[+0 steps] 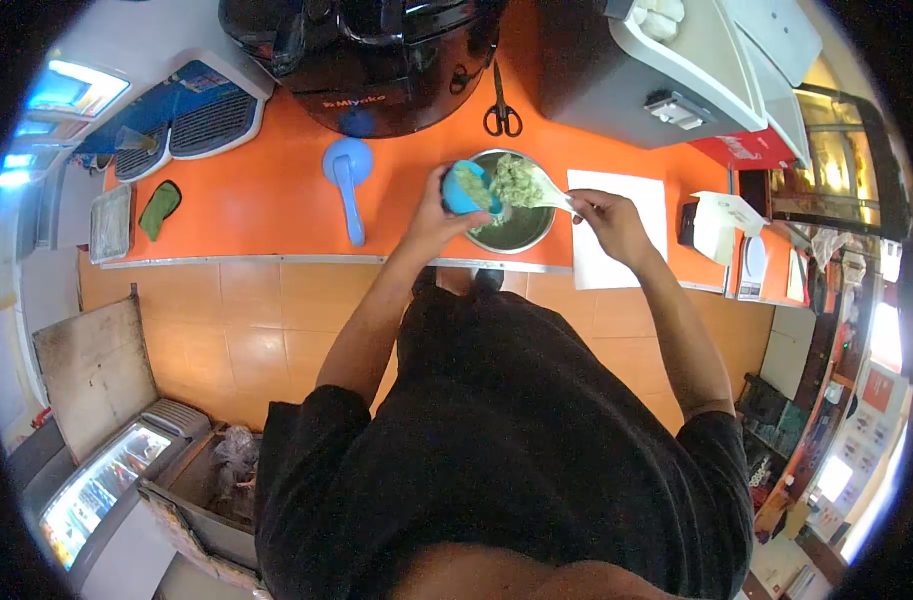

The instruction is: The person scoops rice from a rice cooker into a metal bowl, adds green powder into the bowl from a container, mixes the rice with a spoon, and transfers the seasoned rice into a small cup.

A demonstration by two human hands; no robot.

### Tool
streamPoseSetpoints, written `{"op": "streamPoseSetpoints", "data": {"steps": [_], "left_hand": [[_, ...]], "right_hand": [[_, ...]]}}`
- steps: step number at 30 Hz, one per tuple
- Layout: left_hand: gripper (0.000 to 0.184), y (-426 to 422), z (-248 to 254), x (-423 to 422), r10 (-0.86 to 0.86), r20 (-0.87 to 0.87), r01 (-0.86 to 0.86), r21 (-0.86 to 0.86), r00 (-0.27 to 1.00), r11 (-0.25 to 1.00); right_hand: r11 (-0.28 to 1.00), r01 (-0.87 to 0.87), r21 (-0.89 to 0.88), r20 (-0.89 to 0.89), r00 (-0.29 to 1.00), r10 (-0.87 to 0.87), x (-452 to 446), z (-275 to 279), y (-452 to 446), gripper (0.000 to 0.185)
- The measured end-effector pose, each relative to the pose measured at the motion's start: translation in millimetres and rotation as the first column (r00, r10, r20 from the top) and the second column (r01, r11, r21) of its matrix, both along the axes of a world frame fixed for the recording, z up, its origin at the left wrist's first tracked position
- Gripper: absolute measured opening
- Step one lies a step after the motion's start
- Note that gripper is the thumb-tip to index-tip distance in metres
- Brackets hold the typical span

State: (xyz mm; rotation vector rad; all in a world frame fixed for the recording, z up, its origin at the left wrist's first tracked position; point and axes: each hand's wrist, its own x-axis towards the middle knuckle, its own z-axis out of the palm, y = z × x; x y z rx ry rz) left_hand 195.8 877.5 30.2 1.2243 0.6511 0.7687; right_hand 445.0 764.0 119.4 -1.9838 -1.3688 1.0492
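Note:
My left hand [436, 218] is closed around a small blue cup [450, 192], tilted so its mouth faces right, with a pale green clumpy food inside. In my right hand [616, 225] is the handle of a white serving spoon [553, 192], pinched between the fingers. A heap of the same green food [516, 180] sits on the spoon's head, close beside the cup's rim. Below both is a round metal bowl [524, 238] on the orange counter, partly hidden by the cup and spoon. A sheet of white paper [626, 265] lies under and beside my right hand.
A blue ladle-shaped tool [348, 185] lies on the orange counter [276, 200] to the left. Behind stand a black Miyako appliance [366, 95] and black scissors [501, 118]. Further left is a green cloth [159, 210]; at right, a white box [714, 225] and a small scale [752, 265].

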Motion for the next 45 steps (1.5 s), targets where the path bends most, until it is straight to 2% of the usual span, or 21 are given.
{"op": "streamPoseSetpoints", "data": {"steps": [1,2,4,6,10,12,13,15,16,18,20,21,24,25,26,28,31,37,39,42,45], "left_hand": [[0.08,-1.9,3.8,9.5,-0.042,0.002,0.042,-0.051,0.999,0.998],[0.081,-4.0,7.4,18.9,-0.085,0.007,0.085,-0.1,0.996,0.991],[0.073,-8.3,6.0,33.3,-0.08,0.054,0.087,-0.135,0.995,0.987],[0.059,-9.6,-7.7,44.2,-0.046,0.269,0.159,-0.414,0.962,0.896],[0.047,-17.7,3.9,51.7,0.084,0.366,0.13,-0.522,0.927,0.843],[0.044,-13.5,-4.2,49.5,0.057,0.503,0.265,-0.544,0.862,0.796],[0.044,-12.4,-8.3,48.2,0.061,0.502,0.26,-0.544,0.863,0.798],[0.045,-10.2,-14.9,46.3,0.085,0.476,0.236,-0.572,0.875,0.786],[0.045,-7.4,-17.5,44.8,0.095,0.478,0.227,-0.571,0.873,0.789],[0.046,-5.1,-22.2,40.7,0.071,0.484,0.257,-0.576,0.872,0.776],[0.047,-4.2,-15.1,39.6,0.067,0.469,0.246,-0.574,0.881,0.781],[0.047,-3.1,-10.3,38.7,0.053,0.453,0.243,-0.569,0.89,0.786],[0.048,-2.2,-2.7,36.7,0.014,0.454,0.278,-0.57,0.891,0.774],[0.048,-2.5,-1.5,37.3,0.016,0.454,0.276,-0.57,0.891,0.774],[0.048,-2.6,-0.8,38.7,0.018,0.429,0.255,-0.57,0.903,0.781],[0.047,-2.2,-0.6,40.8,0.022,0.404,0.232,-0.568,0.915,0.79],[0.046,-4.0,-3.3,43.8,0.051,0.335,0.159,-0.569,0.941,0.807],[0.052,-11.3,-7.4,43.2,0.059,0.371,0.172,-0.558,0.927,0.812],[0.052,-16.8,-8.4,43.5,0.155,0.384,0.108,-0.581,0.91,0.807],[0.052,-13.7,-10.6,36.8,0.179,0.389,0.076,-0.557,0.903,0.827],[0.052,-9.9,-10.2,34.0,0.18,0.403,0.1,-0.584,0.897,0.806]], "right_hand": [[0.996,-0.047,0.08,0.135,0.99,0.036,-10.1,12.7,-0.9,0.021],[0.968,-0.182,0.175,0.412,0.906,0.096,-15.1,11.4,-3.7,0.022],[0.959,-0.281,0.035,0.677,0.713,0.184,-38.9,30.7,-9.4,0.033],[0.936,-0.34,0.091,0.77,0.62,0.151,-56.2,22.4,-22.8,0.046],[0.922,-0.386,0.011,0.75,0.613,0.248,-76.8,19.2,-38.7,0.054],[0.9,-0.434,0.025,0.785,0.567,0.251,-75.9,19.6,-41.8,0.056],[0.898,-0.439,0.027,0.784,0.567,0.253,-73.3,23.3,-41.9,0.056],[0.964,-0.266,0.007,0.693,0.696,0.187,-61.0,35.9,-42.0,0.052],[0.96,-0.278,0.007,0.695,0.692,0.196,-53.5,37.6,-40.8,0.052],[0.967,-0.059,0.248,0.418,0.907,-0.052,-37.6,40.0,-36.9,0.041],[0.994,0.104,-0.012,0.247,0.964,-0.098,-26.1,57.5,-23.6,0.027],[0.987,0.154,0.044,0.061,0.986,-0.157,-23.0,53.8,-19.2,0.017],[0.994,0.103,-0.043,-0.065,0.992,-0.106,-18.3,49.4,-3.5,0.022],[0.987,0.118,-0.11,-0.022,0.992,-0.121,-21.8,51.0,2.3,0.037],[0.987,0.116,-0.11,-0.023,0.993,-0.119,-24.2,53.2,6.3,0.037],[0.959,0.047,-0.279,0.053,0.998,-0.034,-26.8,55.5,14.0,0.049],[0.911,0.007,-0.411,0.104,0.994,0.039,-26.2,44.4,22.2,0.055],[0.925,-0.093,-0.369,0.292,0.933,0.21,-20.3,40.4,30.0,0.062],[0.919,-0.118,-0.375,0.32,0.915,0.248,-19.4,48.6,25.2,0.062],[0.947,-0.173,-0.272,0.278,0.928,0.249,-12.5,56.8,18.6,0.05],[0.978,-0.17,-0.12,-0.102,0.982,0.158,-15.9,46.3,11.5,0.027]]}}
